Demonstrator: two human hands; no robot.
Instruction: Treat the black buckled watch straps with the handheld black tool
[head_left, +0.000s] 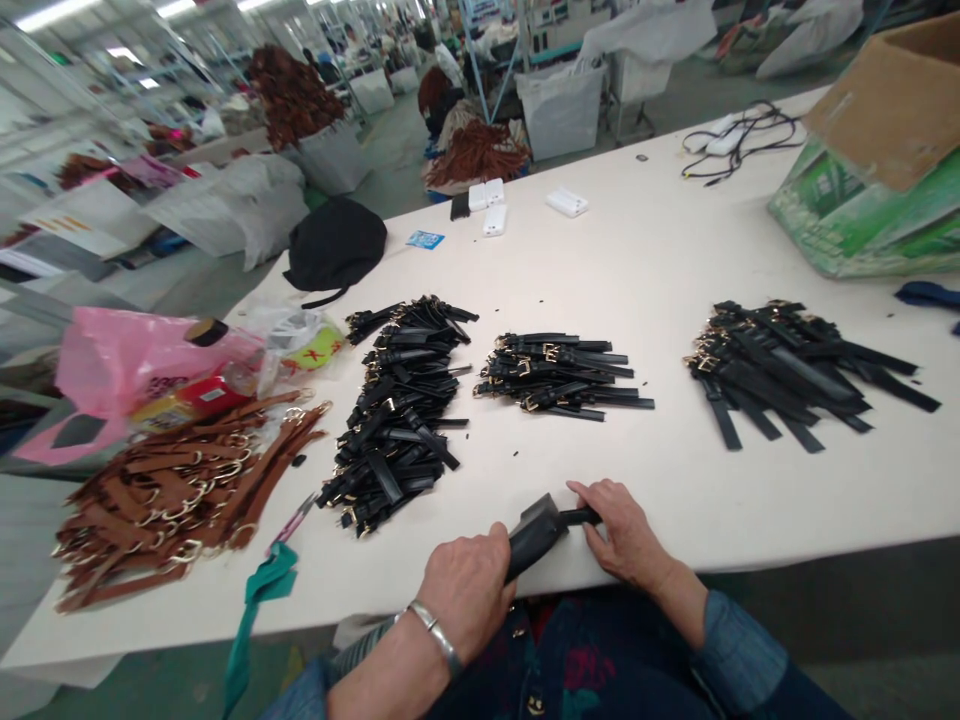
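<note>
Near the front edge of the table, my left hand (466,582) wraps round the wide end of a black leather strap (536,535). My right hand (622,532) pinches the strap's narrow end between thumb and fingers. Whether a buckle is on this piece cannot be made out. Beyond my hands lies a small pile of black buckled straps (566,375). To its left a longer heap of black buckled straps (401,410) stretches away from me. A third pile of black straps (799,370) lies on the right.
Brown straps with metal rings (172,490) cover the left end of the white table (637,250). Thread snips (294,520) lie by a teal ribbon (255,600). A pink bag (135,360), black cap (336,245), white cases (566,202), cables (739,140) and green carton (862,210) stand around.
</note>
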